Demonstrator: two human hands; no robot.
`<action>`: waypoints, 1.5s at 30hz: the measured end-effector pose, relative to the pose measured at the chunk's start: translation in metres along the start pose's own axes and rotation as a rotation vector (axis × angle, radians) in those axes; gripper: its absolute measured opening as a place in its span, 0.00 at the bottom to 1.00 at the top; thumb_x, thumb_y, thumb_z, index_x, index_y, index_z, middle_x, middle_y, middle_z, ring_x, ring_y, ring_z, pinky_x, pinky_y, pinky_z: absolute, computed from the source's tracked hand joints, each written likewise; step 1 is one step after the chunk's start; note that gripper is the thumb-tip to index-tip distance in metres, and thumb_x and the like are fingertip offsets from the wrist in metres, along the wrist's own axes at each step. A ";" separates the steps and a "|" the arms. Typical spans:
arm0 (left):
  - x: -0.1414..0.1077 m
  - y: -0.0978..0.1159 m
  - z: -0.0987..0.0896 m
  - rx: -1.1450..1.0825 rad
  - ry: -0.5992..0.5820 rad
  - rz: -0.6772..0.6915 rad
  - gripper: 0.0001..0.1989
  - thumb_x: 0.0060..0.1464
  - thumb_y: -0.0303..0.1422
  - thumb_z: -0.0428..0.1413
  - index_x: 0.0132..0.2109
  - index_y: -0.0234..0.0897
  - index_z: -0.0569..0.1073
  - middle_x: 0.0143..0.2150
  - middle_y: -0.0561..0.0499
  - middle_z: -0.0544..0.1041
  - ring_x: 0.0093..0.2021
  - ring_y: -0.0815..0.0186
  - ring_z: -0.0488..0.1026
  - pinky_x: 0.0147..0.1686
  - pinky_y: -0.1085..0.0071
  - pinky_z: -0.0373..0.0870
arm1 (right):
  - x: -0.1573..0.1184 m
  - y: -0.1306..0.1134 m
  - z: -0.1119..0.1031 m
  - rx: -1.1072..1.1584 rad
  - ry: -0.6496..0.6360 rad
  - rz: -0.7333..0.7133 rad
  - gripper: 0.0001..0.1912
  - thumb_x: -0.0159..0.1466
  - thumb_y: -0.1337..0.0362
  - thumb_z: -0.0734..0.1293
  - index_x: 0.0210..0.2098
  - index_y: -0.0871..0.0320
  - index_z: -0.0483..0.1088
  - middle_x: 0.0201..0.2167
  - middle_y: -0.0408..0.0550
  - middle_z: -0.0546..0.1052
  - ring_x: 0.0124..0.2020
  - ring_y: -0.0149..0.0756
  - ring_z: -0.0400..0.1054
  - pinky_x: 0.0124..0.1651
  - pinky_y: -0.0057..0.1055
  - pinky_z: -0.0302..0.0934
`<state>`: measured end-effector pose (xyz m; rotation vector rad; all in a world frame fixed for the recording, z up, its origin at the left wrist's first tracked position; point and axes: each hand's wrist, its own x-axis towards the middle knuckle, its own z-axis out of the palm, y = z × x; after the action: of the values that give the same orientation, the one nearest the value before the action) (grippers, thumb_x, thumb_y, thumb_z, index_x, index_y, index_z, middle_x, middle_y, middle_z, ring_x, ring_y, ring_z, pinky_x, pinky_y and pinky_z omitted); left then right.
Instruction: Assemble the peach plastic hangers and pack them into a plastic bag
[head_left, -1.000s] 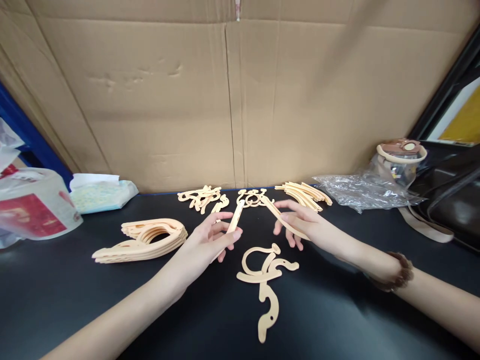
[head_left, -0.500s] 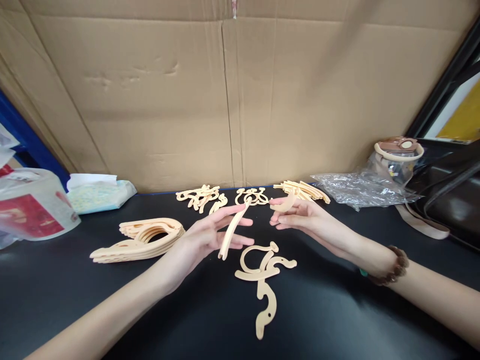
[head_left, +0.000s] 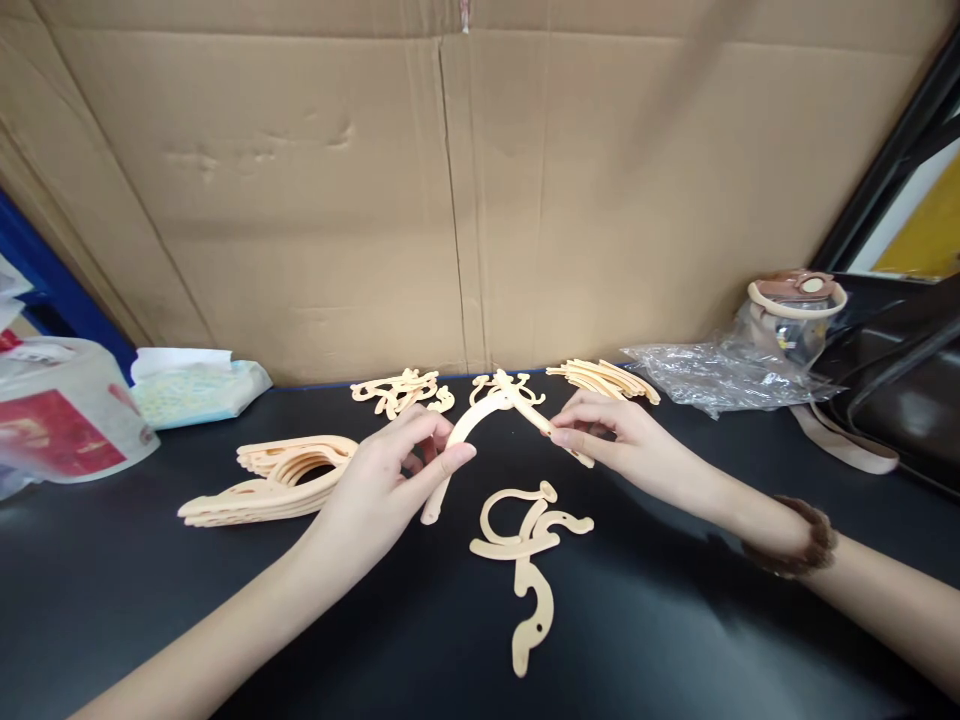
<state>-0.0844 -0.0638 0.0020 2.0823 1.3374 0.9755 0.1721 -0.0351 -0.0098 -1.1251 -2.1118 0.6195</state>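
Between finger and thumb, my left hand grips a curved cream plastic piece. My right hand pinches another cream plastic piece that slopes down to the right. The upper ends of the two pieces meet and overlap, forming an arch above the black table. Below them lie several loose cream parts, among them a hooked part with a small hole and a ring-like part. A stack of cream curved pieces rests beside my left hand, partly behind it.
Along the back lie piles of small cream parts and slim strips. A wipes pack and a white tub stand left. Clear plastic wrap, a lidded cup and a black bag are right.
The two held pieces have come together at their upper ends. My left hand has turned and closed its fingers round its piece; the right-hand piece now slopes down to the right.
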 end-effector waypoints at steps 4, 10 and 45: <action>0.002 -0.006 0.006 -0.025 0.007 -0.080 0.12 0.56 0.44 0.55 0.35 0.41 0.67 0.29 0.57 0.66 0.26 0.69 0.67 0.25 0.73 0.64 | 0.000 0.004 -0.001 -0.179 -0.016 -0.032 0.13 0.67 0.55 0.62 0.37 0.55 0.75 0.35 0.47 0.73 0.34 0.35 0.67 0.37 0.33 0.61; 0.002 -0.016 0.007 -0.074 -0.025 -0.126 0.15 0.58 0.44 0.51 0.48 0.41 0.65 0.38 0.51 0.76 0.36 0.61 0.76 0.37 0.66 0.72 | 0.000 0.011 -0.004 -0.401 -0.117 -0.072 0.13 0.68 0.58 0.60 0.39 0.54 0.76 0.36 0.47 0.75 0.38 0.38 0.69 0.41 0.34 0.60; -0.004 -0.025 0.018 0.334 -0.204 0.091 0.08 0.55 0.26 0.47 0.38 0.41 0.68 0.40 0.53 0.70 0.41 0.63 0.71 0.43 0.63 0.68 | -0.009 -0.012 0.010 0.137 -0.122 0.069 0.05 0.64 0.63 0.64 0.33 0.55 0.62 0.29 0.39 0.70 0.29 0.31 0.63 0.33 0.29 0.58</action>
<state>-0.0859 -0.0573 -0.0281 2.4332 1.3837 0.5822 0.1620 -0.0498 -0.0112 -1.1120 -2.1035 0.8723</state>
